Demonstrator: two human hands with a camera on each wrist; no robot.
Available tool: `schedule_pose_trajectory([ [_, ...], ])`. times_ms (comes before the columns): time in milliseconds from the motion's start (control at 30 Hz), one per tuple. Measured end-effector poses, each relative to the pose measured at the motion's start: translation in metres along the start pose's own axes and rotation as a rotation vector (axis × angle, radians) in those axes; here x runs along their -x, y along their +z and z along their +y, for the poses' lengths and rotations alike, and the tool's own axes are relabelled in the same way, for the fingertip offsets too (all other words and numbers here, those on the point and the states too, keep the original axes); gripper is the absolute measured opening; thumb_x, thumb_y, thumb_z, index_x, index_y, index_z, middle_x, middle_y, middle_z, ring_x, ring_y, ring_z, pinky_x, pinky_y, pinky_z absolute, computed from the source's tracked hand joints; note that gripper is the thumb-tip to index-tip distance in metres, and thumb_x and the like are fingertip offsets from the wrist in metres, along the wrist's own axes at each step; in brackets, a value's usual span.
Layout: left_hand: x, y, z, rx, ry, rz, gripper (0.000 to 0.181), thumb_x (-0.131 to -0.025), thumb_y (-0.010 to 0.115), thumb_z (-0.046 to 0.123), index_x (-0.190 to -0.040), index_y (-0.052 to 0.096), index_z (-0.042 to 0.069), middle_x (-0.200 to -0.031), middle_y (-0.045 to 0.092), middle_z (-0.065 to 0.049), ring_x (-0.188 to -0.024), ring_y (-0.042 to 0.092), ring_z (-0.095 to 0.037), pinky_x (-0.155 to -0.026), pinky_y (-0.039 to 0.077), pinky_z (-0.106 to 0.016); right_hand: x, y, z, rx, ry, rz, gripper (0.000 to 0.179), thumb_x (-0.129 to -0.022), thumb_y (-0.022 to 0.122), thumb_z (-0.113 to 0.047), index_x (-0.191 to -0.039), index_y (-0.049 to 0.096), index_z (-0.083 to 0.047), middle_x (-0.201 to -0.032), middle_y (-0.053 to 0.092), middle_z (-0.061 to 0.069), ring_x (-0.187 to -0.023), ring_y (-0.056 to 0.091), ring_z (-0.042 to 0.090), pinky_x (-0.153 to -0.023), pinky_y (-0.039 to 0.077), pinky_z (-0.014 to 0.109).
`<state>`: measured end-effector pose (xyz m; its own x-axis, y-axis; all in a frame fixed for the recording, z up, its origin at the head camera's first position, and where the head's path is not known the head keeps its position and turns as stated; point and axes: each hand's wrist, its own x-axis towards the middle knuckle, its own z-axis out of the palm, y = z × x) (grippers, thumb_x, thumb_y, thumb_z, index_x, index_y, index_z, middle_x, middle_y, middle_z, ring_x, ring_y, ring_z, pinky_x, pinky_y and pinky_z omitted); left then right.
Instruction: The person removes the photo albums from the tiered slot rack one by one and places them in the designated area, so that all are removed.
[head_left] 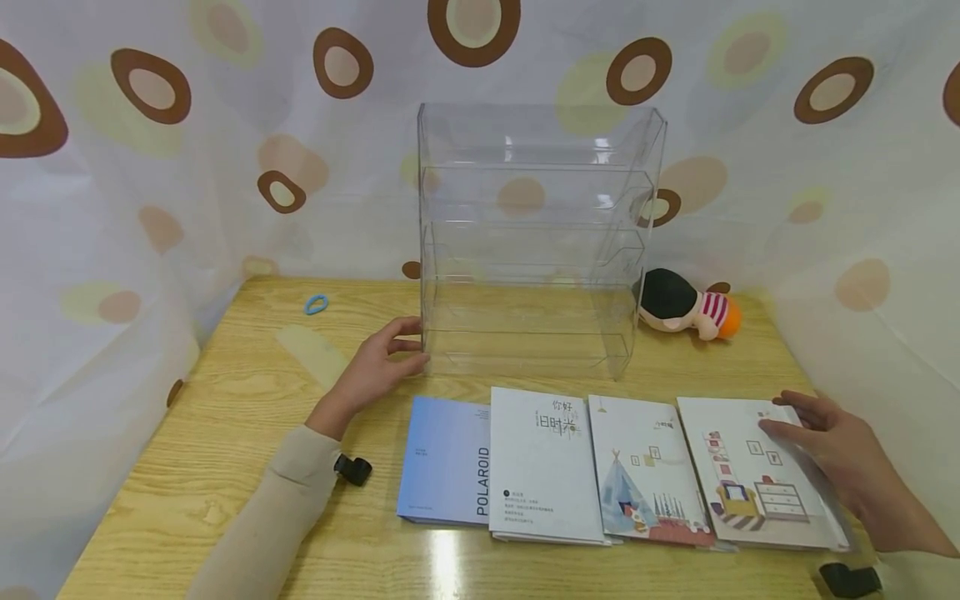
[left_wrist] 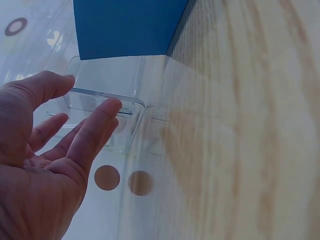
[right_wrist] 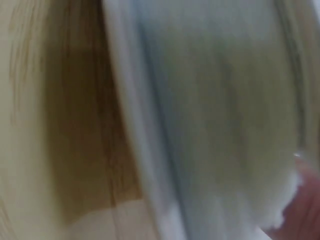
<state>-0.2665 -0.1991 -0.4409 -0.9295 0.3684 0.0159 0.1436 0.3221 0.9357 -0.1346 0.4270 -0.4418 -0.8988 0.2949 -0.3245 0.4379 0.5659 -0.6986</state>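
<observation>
A clear acrylic tiered rack (head_left: 525, 342) stands upright at the middle of the table. My left hand (head_left: 378, 367) is at its lower left side, fingertips at the edge. In the left wrist view those fingers (left_wrist: 95, 130) are extended and loosely spread. At the right end of a row of books, my right hand (head_left: 843, 446) holds the right side of a white book (head_left: 750, 475) with a furniture drawing, thumb over its cover. Up close, the right wrist view shows a blurred page block (right_wrist: 225, 125) and a fingertip (right_wrist: 302, 205); the other fingers are mostly hidden.
Left of the held book lie a tent-picture book (head_left: 637, 467), a white book with Chinese lettering (head_left: 543, 467) and a blue POLAROID book (head_left: 442, 458). A plush doll (head_left: 675, 304) lies right of the rack. At the back left is a blue ring (head_left: 316, 304). A patterned curtain (head_left: 480, 83) hangs behind.
</observation>
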Motion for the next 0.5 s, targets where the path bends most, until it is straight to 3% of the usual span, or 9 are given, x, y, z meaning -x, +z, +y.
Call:
schedule_pose_trajectory([
  [300, 0.0, -0.0006, -0.001, -0.006, 0.003, 0.0, 0.067, -0.109, 0.074, 0.016, -0.169, 0.045, 0.009, -0.169, 0.05, -0.018, -0.15, 0.059, -0.043, -0.105, 0.066, -0.047, -0.0023, 0.0006, 0.0028, 0.004, 0.003, 0.015, 0.101, -0.111, 0.069, -0.052, -0.177, 0.016, 0.004, -0.181, 0.009, 0.039, -0.167, 0.008, 0.065, -0.134, 0.016, 0.076],
  [500, -0.0004, 0.0002, -0.0007, 0.0, 0.008, -0.006, 0.068, -0.11, 0.074, 0.017, -0.169, 0.044, 0.007, -0.169, 0.05, -0.019, -0.15, 0.059, -0.043, -0.106, 0.066, -0.047, -0.0028, 0.0001, 0.0043, 0.021, -0.003, 0.008, 0.106, -0.11, 0.068, -0.054, -0.177, 0.01, 0.003, -0.181, 0.017, 0.037, -0.165, 0.019, 0.063, -0.134, 0.02, 0.074],
])
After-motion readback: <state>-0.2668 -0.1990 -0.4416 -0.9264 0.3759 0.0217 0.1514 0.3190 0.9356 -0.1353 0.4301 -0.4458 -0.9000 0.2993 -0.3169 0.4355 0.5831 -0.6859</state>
